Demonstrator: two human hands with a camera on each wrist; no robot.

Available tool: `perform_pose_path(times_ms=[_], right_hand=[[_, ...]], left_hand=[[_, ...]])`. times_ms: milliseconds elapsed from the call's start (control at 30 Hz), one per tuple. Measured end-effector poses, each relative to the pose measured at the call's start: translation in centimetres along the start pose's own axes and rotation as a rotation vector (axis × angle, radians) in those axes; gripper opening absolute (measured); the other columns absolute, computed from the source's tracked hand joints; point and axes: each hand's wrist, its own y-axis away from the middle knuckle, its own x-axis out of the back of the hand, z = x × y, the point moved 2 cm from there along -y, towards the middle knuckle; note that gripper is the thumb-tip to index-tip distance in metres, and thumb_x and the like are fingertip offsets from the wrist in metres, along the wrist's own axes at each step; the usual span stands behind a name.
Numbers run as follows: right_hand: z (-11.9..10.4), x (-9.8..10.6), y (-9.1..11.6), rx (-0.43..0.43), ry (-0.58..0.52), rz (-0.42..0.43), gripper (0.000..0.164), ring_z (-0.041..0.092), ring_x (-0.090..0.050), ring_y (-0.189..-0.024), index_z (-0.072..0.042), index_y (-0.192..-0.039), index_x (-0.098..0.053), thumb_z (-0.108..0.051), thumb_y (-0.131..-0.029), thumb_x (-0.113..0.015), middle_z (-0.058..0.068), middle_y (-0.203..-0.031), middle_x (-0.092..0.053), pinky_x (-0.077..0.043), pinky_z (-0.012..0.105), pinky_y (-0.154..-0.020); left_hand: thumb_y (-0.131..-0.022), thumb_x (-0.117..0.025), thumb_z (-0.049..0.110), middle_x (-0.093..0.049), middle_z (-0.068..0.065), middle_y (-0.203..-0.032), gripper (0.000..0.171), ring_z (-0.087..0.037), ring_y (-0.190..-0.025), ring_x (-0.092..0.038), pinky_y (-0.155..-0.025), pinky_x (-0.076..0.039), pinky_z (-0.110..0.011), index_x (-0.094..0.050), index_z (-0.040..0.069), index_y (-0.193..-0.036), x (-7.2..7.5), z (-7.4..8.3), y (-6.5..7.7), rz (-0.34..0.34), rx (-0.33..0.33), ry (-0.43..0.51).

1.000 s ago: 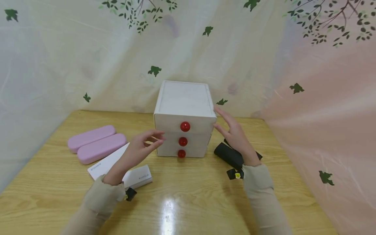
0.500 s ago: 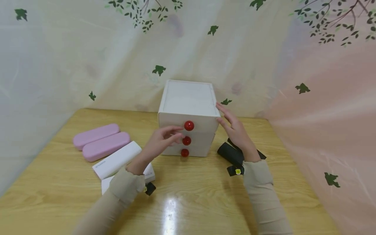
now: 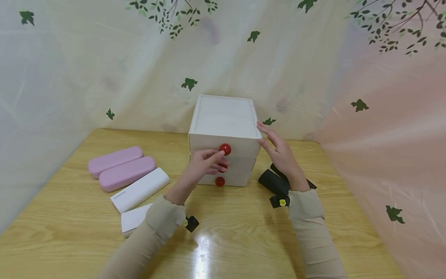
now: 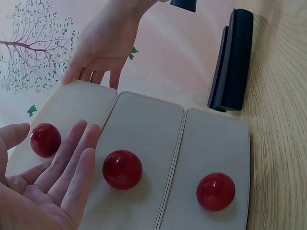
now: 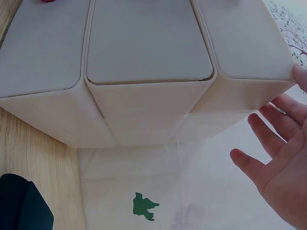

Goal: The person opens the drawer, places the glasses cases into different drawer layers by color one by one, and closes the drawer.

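A white three-drawer cabinet (image 3: pixel 224 116) stands on the wooden table with its drawers closed. Each drawer front has a round red knob. My left hand (image 3: pixel 202 164) is at the top knob (image 4: pixel 45 140), thumb on one side and extended fingers on the other, with a gap showing in the left wrist view. The same fingers partly cover the middle knob (image 4: pixel 122 169) in the head view. The bottom knob (image 3: pixel 220 181) shows below them. At the cabinet's upper right edge, my right hand (image 3: pixel 283 157) touches the corner with its thumb and straight fingers.
Two pink oblong cases (image 3: pixel 127 174) lie at the left. Beside them are a long white box (image 3: pixel 139 190) and a smaller white box (image 3: pixel 134 219), partly behind the left sleeve. Black cases (image 3: pixel 273 183) lie right of the cabinet, below the right hand. A patterned curtain (image 3: pixel 146 77) hangs behind.
My left hand has moved right from the cabinet's left side to the top knob, its fingers turning around it. My right hand has come onto the upper right edge. The view shifted slightly.
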Motion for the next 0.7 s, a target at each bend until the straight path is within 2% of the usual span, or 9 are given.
perform_pose_path(times_ms=[100,333,533,700], right_hand=[[0.0,-0.1,0.0,0.0,0.001,-0.001,0.046,0.024,-0.025,-0.148,-0.011,-0.147,-0.043,-0.013,-0.101,-0.049,0.003,-0.158,-0.033,-0.023,0.052,-0.12],[-0.1,0.0,0.0,0.004,0.01,0.013,0.046,0.025,-0.028,-0.147,-0.011,-0.146,-0.043,-0.012,-0.101,-0.05,0.005,-0.158,-0.033,-0.024,0.051,-0.12],[-0.1,0.0,0.1,-0.004,0.012,0.017,0.046,0.024,-0.03,-0.147,-0.011,-0.146,-0.043,-0.013,-0.101,-0.05,0.002,-0.158,-0.034,-0.025,0.051,-0.12],[-0.1,-0.1,0.1,0.014,0.013,0.023,0.045,0.027,-0.031,-0.146,-0.009,-0.145,-0.044,-0.011,-0.1,-0.051,0.005,-0.157,-0.035,-0.026,0.053,-0.119]], left_hand=[[-0.101,-0.052,0.032,-0.072,-0.021,-0.106,0.043,-0.015,-0.08,-0.072,-0.085,-0.059,-0.046,-0.064,-0.006,-0.116,-0.2,0.0,-0.1,0.015,0.02,0.023],[-0.099,-0.054,0.037,-0.074,-0.019,-0.101,0.046,-0.018,-0.08,-0.074,-0.074,-0.061,-0.03,-0.067,-0.005,-0.114,-0.7,0.0,-0.6,0.067,0.043,0.075],[-0.098,-0.056,0.034,-0.071,-0.024,-0.102,0.046,-0.012,-0.071,-0.073,-0.069,-0.061,-0.028,-0.067,-0.008,-0.112,-1.2,0.1,-0.7,0.128,0.028,0.112],[-0.097,-0.059,0.033,-0.073,-0.024,-0.097,0.044,-0.012,-0.066,-0.072,-0.063,-0.061,-0.027,-0.069,-0.009,-0.108,-1.7,0.1,-0.7,0.194,0.017,0.144]])
